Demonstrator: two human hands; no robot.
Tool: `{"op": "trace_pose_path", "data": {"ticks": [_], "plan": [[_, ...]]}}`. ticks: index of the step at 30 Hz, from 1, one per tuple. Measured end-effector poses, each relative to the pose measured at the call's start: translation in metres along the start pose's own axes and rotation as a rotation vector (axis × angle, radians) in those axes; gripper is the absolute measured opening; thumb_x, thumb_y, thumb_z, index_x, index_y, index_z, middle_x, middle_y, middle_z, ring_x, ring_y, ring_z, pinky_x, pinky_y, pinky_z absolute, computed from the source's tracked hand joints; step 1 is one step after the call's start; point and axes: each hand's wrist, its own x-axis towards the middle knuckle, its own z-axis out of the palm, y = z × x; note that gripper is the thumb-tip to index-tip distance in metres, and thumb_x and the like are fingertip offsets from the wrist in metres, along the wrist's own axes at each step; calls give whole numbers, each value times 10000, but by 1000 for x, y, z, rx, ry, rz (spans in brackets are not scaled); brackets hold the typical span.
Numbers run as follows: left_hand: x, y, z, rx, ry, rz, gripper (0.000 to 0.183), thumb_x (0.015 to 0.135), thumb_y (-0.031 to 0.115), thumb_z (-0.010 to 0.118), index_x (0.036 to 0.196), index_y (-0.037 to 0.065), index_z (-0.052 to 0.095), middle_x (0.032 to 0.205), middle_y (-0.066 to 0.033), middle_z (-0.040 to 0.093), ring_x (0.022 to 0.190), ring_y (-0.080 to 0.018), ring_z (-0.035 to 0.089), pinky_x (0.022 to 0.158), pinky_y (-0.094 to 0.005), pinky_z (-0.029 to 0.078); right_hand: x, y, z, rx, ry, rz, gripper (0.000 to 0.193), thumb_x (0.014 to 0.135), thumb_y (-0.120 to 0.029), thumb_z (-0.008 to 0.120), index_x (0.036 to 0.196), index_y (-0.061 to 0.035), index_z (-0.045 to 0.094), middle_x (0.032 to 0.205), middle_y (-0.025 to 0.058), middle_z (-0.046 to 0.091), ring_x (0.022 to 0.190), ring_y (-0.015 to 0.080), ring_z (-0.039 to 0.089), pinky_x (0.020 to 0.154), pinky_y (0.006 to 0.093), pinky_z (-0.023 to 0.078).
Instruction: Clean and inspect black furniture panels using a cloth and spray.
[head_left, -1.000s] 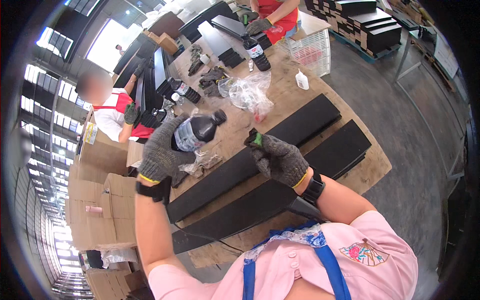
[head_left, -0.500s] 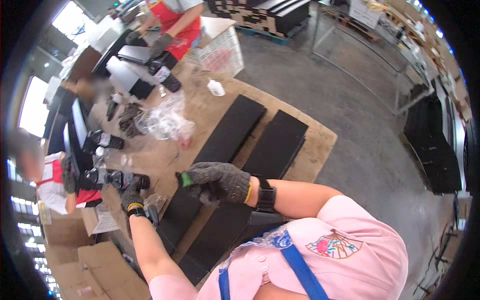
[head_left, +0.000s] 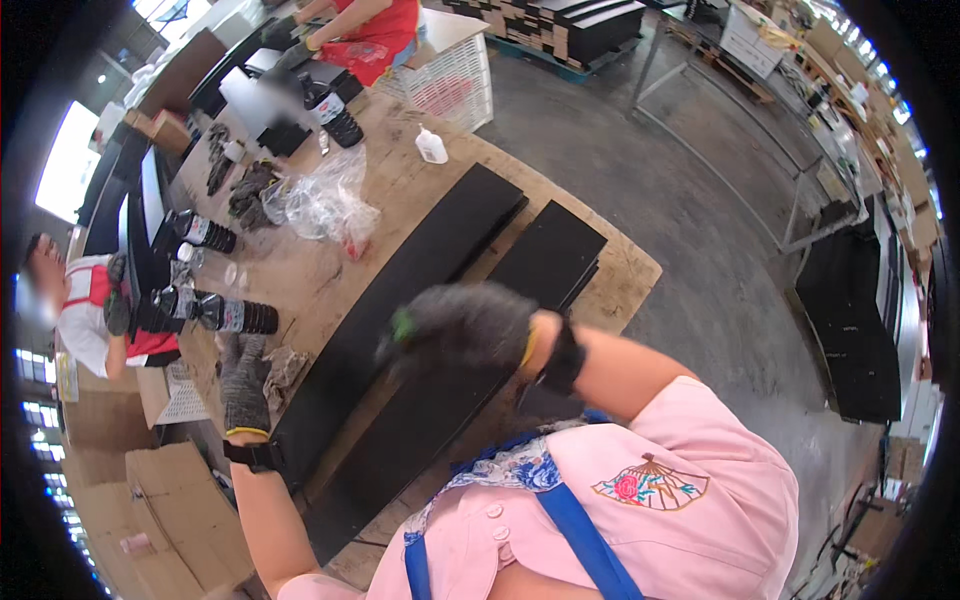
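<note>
Lowered since the frame a second ago, the clear plastic bottle of dark liquid with a pale label (head_left: 245, 316) is out of the left hand's raised grasp and down on the worn brown wooden tabletop (head_left: 320, 275), where it seems to stand, its slant probably lens bend. Its long axis runs crosswise in view, neck end toward the left rim.

The left hand, in a grey knitted glove with a yellow cuff (head_left: 243, 392), lies just on the wearer's side of it, fingers stretched toward its lower part rather than wrapped around it; whether they touch, I cannot tell. This is the nearer hand; the right hand in a matching glove, green at the fingertips (head_left: 470, 325), hangs well to the right, its fingers bent and blurred, so whether it pinches anything is unclear.

Under and around the right hand lie two long flat matte-black boards, the farther (head_left: 430, 240) and the nearer (head_left: 555, 240), roughly parallel, running from lower left to upper right; the hand hides part of them.

A crumpled pale cloth (head_left: 285, 370) sits beside the left hand. Another dark bottle (head_left: 175, 302) crowds the first at its neck end, and a clear crinkled plastic bag (head_left: 325, 205) lies beyond.
</note>
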Motion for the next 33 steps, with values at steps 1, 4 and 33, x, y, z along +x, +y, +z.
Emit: {"op": "trace_pose_path", "data": {"ticks": [1, 4, 33], "plan": [[-15, 26, 14, -219, 7, -100, 474, 971, 127, 639, 1421, 34, 525, 1325, -50, 558, 1121, -151, 569, 908, -306, 511, -2, -34, -29, 167, 34, 112, 304, 970, -87, 598, 1251, 20, 634, 1306, 211, 618, 1253, 389, 581, 1068, 586, 459], [-68, 87, 39, 181, 35, 62, 438, 987, 158, 639, 1401, 43, 553, 1281, -32, 563, 1112, -137, 559, 944, -301, 493, -18, -124, -53, 3, 288, -150, 267, 989, -123, 573, 1192, 41, 632, 1226, 251, 646, 1212, 405, 592, 1077, 540, 450], [-302, -78, -52, 1347, 567, 172, 497, 875, 233, 625, 1344, 76, 578, 1380, -148, 587, 1329, -365, 496, 1175, -455, 328, -69, -188, 8, -442, 462, -358, 492, 998, -234, 619, 1404, 23, 513, 828, -10, 569, 646, 69, 479, 548, 211, 403]]}}
